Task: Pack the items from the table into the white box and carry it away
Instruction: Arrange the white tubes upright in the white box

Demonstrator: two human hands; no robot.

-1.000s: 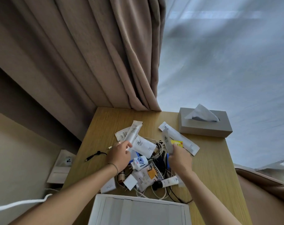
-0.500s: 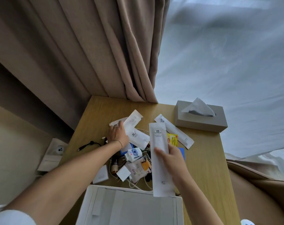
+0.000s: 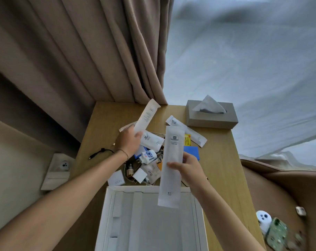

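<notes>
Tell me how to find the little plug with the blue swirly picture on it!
Start at the wooden table and look at the messy pile in its middle, between the two hands. The plug lies just below the left hand, next to a blue card. It is the only white thing there with a blue round pattern and an orange dot.
</notes>
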